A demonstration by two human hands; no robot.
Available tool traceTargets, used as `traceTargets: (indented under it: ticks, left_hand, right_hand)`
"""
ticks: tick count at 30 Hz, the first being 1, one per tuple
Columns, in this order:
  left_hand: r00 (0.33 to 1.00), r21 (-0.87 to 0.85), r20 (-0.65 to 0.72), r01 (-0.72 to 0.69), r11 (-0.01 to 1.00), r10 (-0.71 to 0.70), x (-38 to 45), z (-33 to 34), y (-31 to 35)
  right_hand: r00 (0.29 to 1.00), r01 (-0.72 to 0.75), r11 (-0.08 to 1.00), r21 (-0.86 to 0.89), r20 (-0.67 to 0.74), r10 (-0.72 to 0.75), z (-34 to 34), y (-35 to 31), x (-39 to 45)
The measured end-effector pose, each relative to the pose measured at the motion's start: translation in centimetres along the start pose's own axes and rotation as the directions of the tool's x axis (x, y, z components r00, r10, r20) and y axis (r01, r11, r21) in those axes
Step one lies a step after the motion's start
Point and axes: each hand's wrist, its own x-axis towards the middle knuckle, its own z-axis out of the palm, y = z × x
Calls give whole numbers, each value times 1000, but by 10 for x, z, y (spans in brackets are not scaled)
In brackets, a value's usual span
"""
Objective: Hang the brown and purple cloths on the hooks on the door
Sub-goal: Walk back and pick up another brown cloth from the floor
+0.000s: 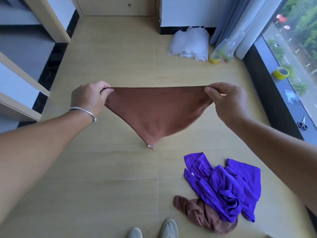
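- We see the left hand [89,97] pinching one top corner of a brown cloth [157,110], fingers curled round the fabric and thumb pressed against it.
- The right hand [226,98] pinches the opposite top corner the same way, thumb on the near side of the cloth and fingers folded over the edge.
- Between the two hands the cloth's top edge runs taut and level, and the rest hangs down in a triangle whose point sits below and midway between them.
- At that lowest point we make out a small pale loop or tag [150,146]; we cannot tell which.
- A silver bangle [84,111] circles the left wrist, just behind the hand.
- Below the right hand, nearer to us, a purple cloth [228,186] lies crumpled on the wooden floor [103,169], well apart from the held cloth.
- A second brown cloth [199,213] lies bunched partly under the purple one, touching it.
- Beyond both hands, at the far end of the floor, stands the foot of a door [118,6]; no hooks fall within the view.
- Beyond the right hand we see a white bundle of fabric [188,43], a grey curtain [236,19] and a plastic bag [223,52].
- Out past the right hand, a roll of yellow tape [281,73] and a pair of scissors [302,123] rest on the dark window sill [274,103].
- Two pale shoes [169,229] show at the bottom edge, beneath the hands.
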Motion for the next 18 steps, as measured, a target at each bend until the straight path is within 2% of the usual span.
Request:
traceTargets:
  ticks: [2, 8, 12, 18]
  left_hand:
    - [1000, -9, -12, -21, 1000, 21, -23, -6, -12]
    - [990, 3, 87, -112, 994, 111, -137, -8, -60]
    - [952, -75, 148, -259, 963, 267, -229, 0, -89]
    - [858, -194, 358, -317, 928, 368, -367, 26, -136]
  right_hand:
    - [1000, 0, 1000, -18, 13, 0, 3, 2, -19]
    - [989, -8, 979, -202, 142, 38, 27, 36, -130]
    - [969, -113, 960, -256, 184, 163, 49, 64, -228]
    - [901, -262, 896, -358, 243, 360, 88, 123, -371]
